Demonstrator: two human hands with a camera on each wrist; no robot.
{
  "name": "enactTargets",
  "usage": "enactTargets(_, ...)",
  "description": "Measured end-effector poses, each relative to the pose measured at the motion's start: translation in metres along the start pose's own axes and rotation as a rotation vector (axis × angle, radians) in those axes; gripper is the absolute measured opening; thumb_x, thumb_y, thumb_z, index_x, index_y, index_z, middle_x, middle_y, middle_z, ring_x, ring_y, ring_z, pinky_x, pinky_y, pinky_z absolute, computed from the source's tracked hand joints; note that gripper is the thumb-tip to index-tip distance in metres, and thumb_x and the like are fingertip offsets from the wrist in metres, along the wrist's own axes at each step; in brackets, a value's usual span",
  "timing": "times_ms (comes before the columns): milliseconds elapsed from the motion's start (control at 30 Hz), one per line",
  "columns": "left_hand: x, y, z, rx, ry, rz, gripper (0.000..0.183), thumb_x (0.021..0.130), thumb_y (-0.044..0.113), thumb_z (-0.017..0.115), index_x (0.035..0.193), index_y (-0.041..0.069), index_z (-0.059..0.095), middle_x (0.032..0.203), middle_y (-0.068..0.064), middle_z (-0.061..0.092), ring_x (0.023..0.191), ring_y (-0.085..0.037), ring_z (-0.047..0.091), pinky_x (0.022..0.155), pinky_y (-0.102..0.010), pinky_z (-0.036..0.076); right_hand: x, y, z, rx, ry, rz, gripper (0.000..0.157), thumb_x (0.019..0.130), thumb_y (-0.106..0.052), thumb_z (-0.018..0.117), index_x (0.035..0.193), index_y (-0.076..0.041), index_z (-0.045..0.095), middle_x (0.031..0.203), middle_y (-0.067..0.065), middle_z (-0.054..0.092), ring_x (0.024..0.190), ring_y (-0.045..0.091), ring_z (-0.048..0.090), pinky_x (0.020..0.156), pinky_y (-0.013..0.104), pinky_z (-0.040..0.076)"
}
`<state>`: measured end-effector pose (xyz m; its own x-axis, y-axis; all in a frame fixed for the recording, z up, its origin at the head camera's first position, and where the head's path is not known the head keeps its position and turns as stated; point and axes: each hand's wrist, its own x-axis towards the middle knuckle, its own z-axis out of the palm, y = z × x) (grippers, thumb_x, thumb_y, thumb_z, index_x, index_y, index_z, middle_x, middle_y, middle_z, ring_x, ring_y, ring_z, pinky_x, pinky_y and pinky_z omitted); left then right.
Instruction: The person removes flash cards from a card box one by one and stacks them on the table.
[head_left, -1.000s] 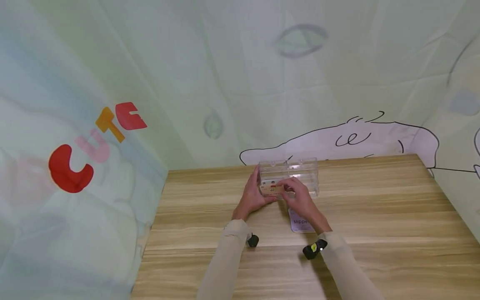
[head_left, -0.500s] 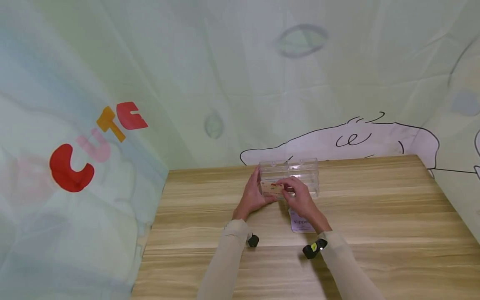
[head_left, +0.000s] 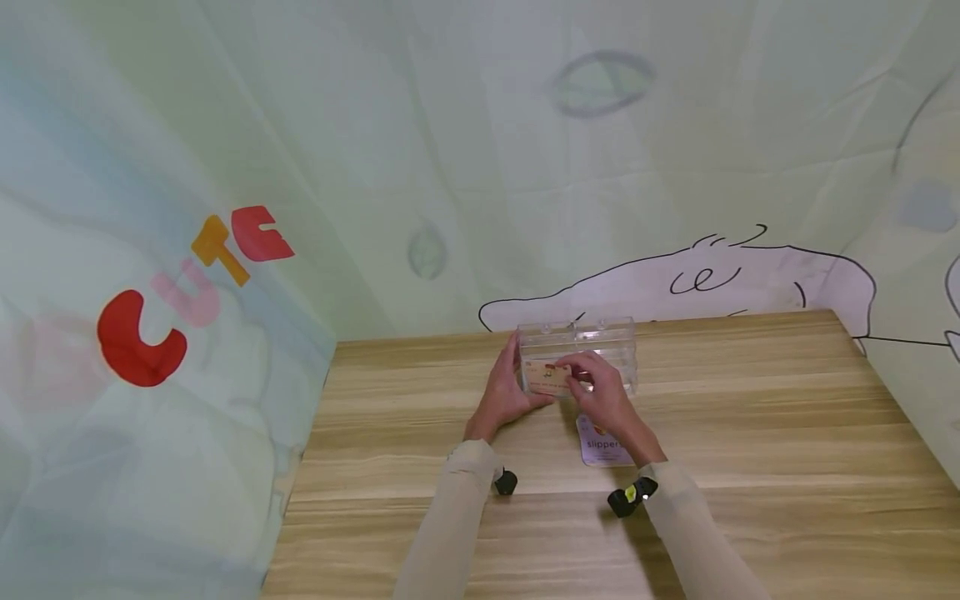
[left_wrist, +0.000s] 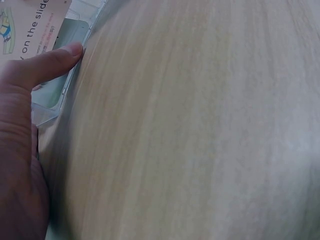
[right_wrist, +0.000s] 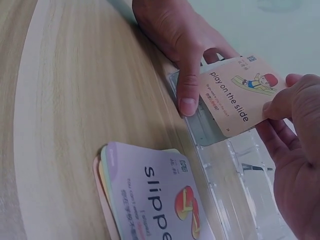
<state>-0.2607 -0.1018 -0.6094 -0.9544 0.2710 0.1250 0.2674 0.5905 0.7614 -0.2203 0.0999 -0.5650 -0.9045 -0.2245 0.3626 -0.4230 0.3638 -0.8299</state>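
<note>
A clear plastic box [head_left: 611, 337] with compartments stands at the back of the table. My left hand [head_left: 506, 393] grips its left end, the thumb over the front edge. In my right hand [head_left: 602, 398] a flashcard [right_wrist: 232, 92] reading "play on the slide" is pinched between thumb and fingers. The card is tilted over the left compartment, and its lower edge overlaps a pale green card [right_wrist: 206, 129] in there. From the left wrist view, the flashcard [left_wrist: 30, 25] shows behind the left thumb.
A small stack of flashcards, topped by a lilac "slippers" card [head_left: 602, 450], lies on the wooden table [head_left: 750, 433] in front of the box, partly under the right wrist. A printed curtain [head_left: 420, 167] hangs right behind the box and along the left side.
The flashcard has tilted and shifted slightly right, with more of its printed face in sight. My right hand has moved a little right with it; the left hand and the box stay put.
</note>
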Motion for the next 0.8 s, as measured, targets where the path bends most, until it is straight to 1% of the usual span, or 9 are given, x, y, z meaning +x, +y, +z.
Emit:
enactTargets(133,-0.001,0.000,0.000,-0.006,0.007,-0.002,0.132,0.060,0.040,0.090,0.152,0.034,-0.004,0.152,-0.002,0.029,0.134,-0.019,0.038,0.109,-0.033,0.035,0.000,0.000,-0.003,-0.003,-0.016,0.009,0.037,0.086,0.011,0.061,0.114,-0.012,0.064,0.111,0.002,0.057,0.100,0.021,0.059,0.086,0.029,0.055)
enactTargets(333,-0.003,-0.001,0.000,-0.027,0.014,0.002,0.132,0.060,0.036,0.091,0.153,0.033,-0.003,0.152,-0.002,0.028,0.134,-0.019,0.038,0.109,-0.031,0.034,-0.001,-0.001,-0.011,-0.029,-0.041,-0.011,0.038,0.087,0.009,0.060,0.117,-0.014,0.062,0.114,0.001,0.056,0.100,0.019,0.058,0.085,0.027,0.054)
enactTargets(467,-0.002,-0.001,0.001,-0.028,0.016,0.014,0.133,0.059,0.035,0.092,0.153,0.030,-0.002,0.152,-0.003,0.029,0.134,-0.020,0.038,0.109,-0.032,0.035,-0.001,-0.005,-0.019,-0.061,-0.047,-0.040,0.036,0.088,0.008,0.060,0.117,-0.013,0.063,0.114,0.002,0.057,0.096,0.018,0.057,0.084,0.030,0.055)
enactTargets(533,-0.001,-0.001,0.001,-0.026,0.013,0.006,0.133,0.059,0.036,0.092,0.154,0.030,-0.002,0.152,-0.003,0.029,0.134,-0.020,0.038,0.109,-0.031,0.034,-0.002,-0.007,-0.024,-0.078,-0.047,-0.050,0.036,0.087,0.008,0.061,0.117,-0.012,0.063,0.114,0.003,0.058,0.095,0.018,0.057,0.083,0.031,0.056)
enactTargets(667,0.000,-0.001,0.002,-0.010,0.004,-0.016,0.133,0.060,0.038,0.091,0.153,0.033,-0.004,0.153,-0.003,0.028,0.134,-0.019,0.037,0.109,-0.030,0.034,-0.005,-0.010,-0.035,-0.087,-0.059,-0.037,0.036,0.087,0.008,0.062,0.117,-0.011,0.062,0.114,0.003,0.058,0.095,0.018,0.059,0.083,0.030,0.056)
enactTargets(800,0.000,0.000,0.002,0.003,-0.004,-0.033,0.133,0.060,0.042,0.090,0.152,0.035,-0.007,0.153,-0.002,0.027,0.135,-0.017,0.036,0.110,-0.029,0.032,-0.009,-0.013,-0.045,-0.091,-0.094,0.013,0.038,0.086,0.008,0.062,0.118,-0.013,0.062,0.113,0.003,0.058,0.096,0.018,0.059,0.084,0.029,0.055)
